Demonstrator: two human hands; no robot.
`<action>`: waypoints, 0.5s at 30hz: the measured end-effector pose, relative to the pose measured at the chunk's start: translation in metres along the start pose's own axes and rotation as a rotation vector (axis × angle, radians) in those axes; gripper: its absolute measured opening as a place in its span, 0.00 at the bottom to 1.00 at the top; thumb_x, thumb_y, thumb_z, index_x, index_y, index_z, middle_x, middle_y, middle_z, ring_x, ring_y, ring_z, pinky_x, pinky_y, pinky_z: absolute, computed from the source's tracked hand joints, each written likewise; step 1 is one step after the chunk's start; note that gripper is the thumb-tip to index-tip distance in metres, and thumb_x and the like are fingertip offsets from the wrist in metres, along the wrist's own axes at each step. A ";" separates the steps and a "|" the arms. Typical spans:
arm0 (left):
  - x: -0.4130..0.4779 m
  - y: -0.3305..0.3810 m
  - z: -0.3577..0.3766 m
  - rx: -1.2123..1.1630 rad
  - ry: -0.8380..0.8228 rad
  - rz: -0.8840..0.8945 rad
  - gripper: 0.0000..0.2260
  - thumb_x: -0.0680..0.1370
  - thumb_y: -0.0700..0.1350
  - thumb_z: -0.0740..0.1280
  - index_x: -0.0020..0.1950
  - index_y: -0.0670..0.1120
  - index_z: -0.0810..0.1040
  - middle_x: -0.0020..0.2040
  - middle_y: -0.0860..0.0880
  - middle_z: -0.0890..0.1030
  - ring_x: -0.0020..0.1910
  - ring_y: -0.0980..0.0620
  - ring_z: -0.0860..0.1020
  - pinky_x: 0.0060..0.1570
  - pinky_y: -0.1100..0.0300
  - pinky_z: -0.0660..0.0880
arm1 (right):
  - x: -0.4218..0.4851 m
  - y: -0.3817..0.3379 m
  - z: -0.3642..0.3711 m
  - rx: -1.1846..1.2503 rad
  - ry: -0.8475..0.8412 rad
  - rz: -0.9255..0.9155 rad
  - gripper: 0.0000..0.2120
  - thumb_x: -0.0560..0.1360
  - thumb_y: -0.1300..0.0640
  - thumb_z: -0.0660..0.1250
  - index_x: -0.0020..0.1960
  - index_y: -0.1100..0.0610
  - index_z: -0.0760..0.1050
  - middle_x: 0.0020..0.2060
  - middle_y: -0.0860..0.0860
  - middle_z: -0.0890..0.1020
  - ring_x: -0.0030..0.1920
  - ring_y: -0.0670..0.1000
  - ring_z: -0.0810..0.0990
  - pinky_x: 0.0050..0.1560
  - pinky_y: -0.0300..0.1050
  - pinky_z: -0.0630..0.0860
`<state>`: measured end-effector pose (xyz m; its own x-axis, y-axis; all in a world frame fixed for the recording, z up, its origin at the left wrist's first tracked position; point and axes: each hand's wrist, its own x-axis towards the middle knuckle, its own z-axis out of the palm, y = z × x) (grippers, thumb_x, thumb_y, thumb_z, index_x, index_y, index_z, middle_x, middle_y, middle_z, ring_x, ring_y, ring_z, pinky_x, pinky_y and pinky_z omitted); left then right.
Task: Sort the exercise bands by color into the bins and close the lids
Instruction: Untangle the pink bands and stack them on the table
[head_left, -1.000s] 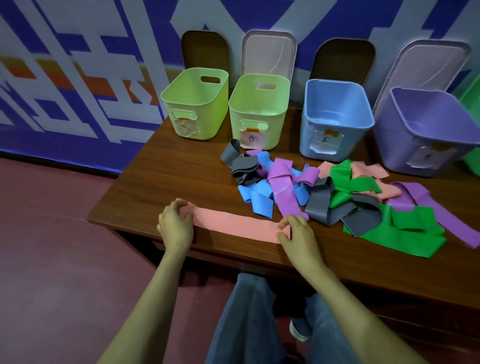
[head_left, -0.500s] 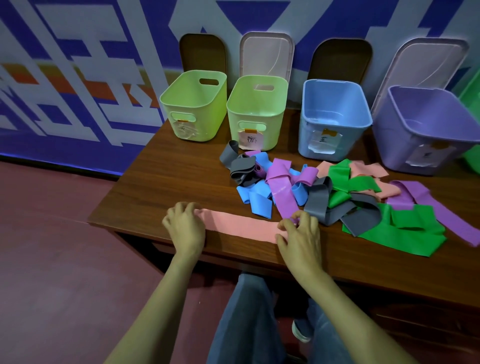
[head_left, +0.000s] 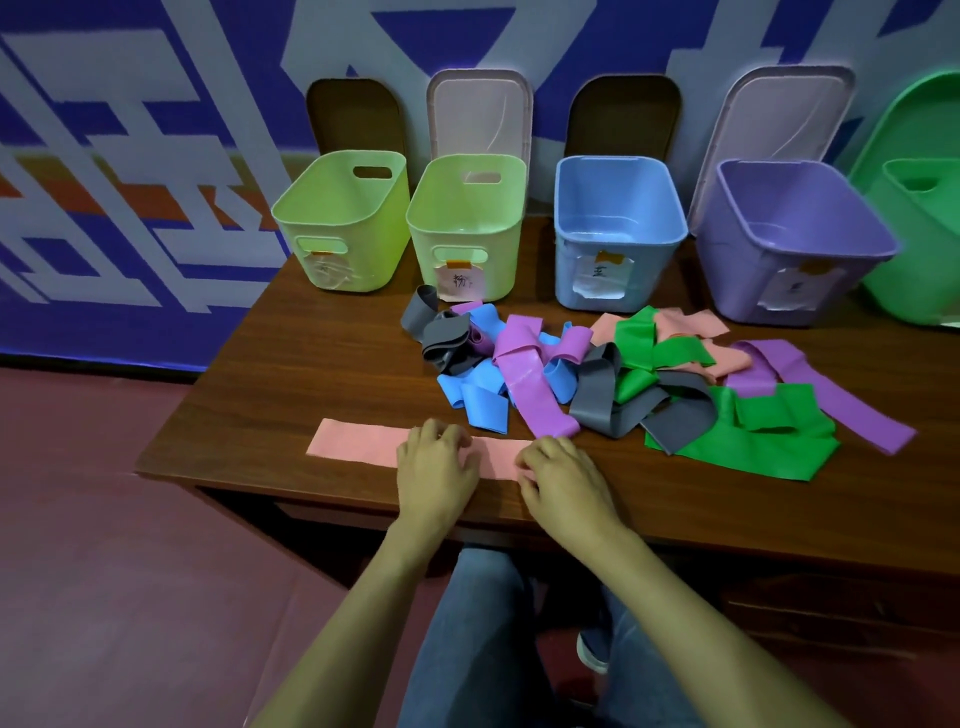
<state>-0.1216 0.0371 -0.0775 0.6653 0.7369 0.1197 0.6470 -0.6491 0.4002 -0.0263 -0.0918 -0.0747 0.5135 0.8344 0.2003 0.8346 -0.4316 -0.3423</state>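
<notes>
Left hand (head_left: 437, 467), fingers bent, on flat pink rubber band (head_left: 358, 444), grip I cannot tell; right hand (head_left: 567, 480) pinches its end on brown wooden table (head_left: 311, 374)

Setting: indoor staged work station, of the display-hall or training-room sort; the exact kind cannot be told.

Evidence:
- wall banner (head_left: 130, 156), full width, printed with large blue, white and orange graphics
- plain dark-red floor (head_left: 104, 571)
- one wood-grain desk (head_left: 311, 353) against the banner
- row of paper-labelled plastic bins (head_left: 613, 260)
- lids (head_left: 480, 114) leaning upright on the wall
</notes>
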 end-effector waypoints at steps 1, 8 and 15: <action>0.002 0.008 -0.001 0.004 -0.015 0.018 0.10 0.76 0.48 0.64 0.55 0.47 0.78 0.56 0.48 0.75 0.56 0.46 0.71 0.54 0.54 0.66 | -0.001 0.003 -0.003 0.004 -0.014 0.010 0.08 0.68 0.61 0.70 0.47 0.57 0.80 0.43 0.52 0.80 0.47 0.56 0.78 0.48 0.48 0.75; 0.025 0.087 -0.005 -0.171 -0.012 0.195 0.10 0.75 0.41 0.65 0.55 0.44 0.79 0.53 0.44 0.77 0.54 0.42 0.73 0.49 0.52 0.71 | 0.002 0.045 -0.043 0.144 0.115 0.129 0.06 0.74 0.61 0.65 0.49 0.58 0.79 0.47 0.55 0.79 0.52 0.57 0.74 0.52 0.49 0.71; 0.067 0.170 0.003 -0.256 -0.094 0.335 0.10 0.74 0.41 0.66 0.54 0.43 0.79 0.53 0.42 0.77 0.54 0.42 0.75 0.51 0.50 0.73 | 0.029 0.118 -0.100 0.093 0.265 0.334 0.07 0.72 0.62 0.66 0.49 0.60 0.78 0.48 0.58 0.79 0.53 0.60 0.74 0.54 0.51 0.71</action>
<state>0.0344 -0.0243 -0.0045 0.8616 0.4653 0.2028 0.2840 -0.7730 0.5672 0.1075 -0.1527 -0.0173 0.7956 0.5324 0.2891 0.5990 -0.6197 -0.5071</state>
